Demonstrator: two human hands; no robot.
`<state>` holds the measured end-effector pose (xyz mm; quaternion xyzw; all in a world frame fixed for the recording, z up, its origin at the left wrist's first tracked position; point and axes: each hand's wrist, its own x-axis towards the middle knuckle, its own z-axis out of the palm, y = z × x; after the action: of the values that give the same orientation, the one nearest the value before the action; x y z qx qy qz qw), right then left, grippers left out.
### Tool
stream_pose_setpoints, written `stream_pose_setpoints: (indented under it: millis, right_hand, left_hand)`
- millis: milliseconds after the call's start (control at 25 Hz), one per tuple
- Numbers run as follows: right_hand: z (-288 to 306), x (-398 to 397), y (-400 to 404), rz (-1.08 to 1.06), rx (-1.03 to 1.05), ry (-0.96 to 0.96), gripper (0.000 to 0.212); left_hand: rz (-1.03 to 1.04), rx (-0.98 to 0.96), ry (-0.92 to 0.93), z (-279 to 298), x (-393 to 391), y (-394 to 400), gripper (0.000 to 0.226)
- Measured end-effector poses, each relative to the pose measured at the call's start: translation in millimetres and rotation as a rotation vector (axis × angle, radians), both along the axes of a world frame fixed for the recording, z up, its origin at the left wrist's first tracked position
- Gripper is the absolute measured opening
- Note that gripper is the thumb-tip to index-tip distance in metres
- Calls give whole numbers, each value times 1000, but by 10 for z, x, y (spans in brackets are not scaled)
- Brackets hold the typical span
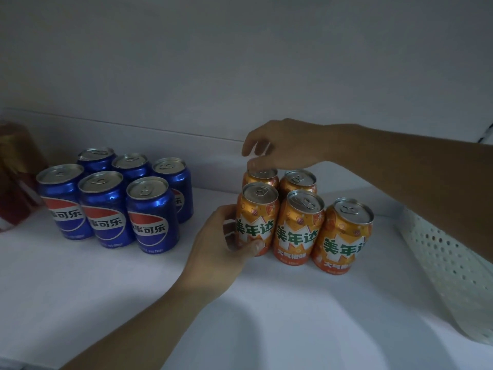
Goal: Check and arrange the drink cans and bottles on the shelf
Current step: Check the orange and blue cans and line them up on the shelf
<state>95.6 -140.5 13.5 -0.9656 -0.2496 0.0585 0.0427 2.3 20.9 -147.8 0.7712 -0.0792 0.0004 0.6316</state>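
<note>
On the white shelf, six blue cans stand grouped at left and five orange cans at right. The orange block is judged best squared by steadying the front-left orange can, labels kept forward. That can is gripped by the left hand, thumb across its label; the back-left orange can is touched at its rim by the right hand, fingers curled, grip uncertain.

On the white shelf, the left hand grips the front-left orange can; the right hand touches, seemingly, the rear orange can's top. Six blue cans stand left.
</note>
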Motion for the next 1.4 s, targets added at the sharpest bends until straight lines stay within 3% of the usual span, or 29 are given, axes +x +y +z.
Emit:
stream_pose_setpoints:
  millis: [120,360,520,600,680,720,800,880,1000,1200,1400]
  right_hand:
    - [-95,12,18,9,-40,47,39]
    - [-182,9,9,7,35,-39,38]
    - [88,-195,-13,-39,292,-275,35]
    - [396,-390,-80,-46,432,-445,34]
    - [657,-620,-182,13,620,-487,34]
    - [712,-753,-236,65,723,-450,35]
    - [674,-1027,-326,159,883,-289,34]
    - [507,-1223,-423,185,968,-120,36]
    - [258,-1392,-594,93,1140,-36,38]
    - [-130,-1651,-730,-111,1473,-102,33]
    - [-256,-1812,-871,-176,1616,-72,31]
  left_hand:
    - [10,-1,-12,-28,11,6,55]
    - [-12,-12,-31,-34,19,-12,56]
    - [76,-58,-139,127,-16,-11,61]
    - [223,-91,-300,331,-63,-36,52]
    - [293,-235,-373,578,-163,-119,43]
    - [241,-406,-302,716,-252,-180,43]
    - [-34,-783,18,978,-512,-352,60]
    - [-255,-892,288,1160,-733,-525,68]
    - [-259,-849,314,1144,-837,-758,65]
    - [-157,-638,218,1063,-882,-942,63]
    - [-214,-593,241,1029,-946,-1031,60]
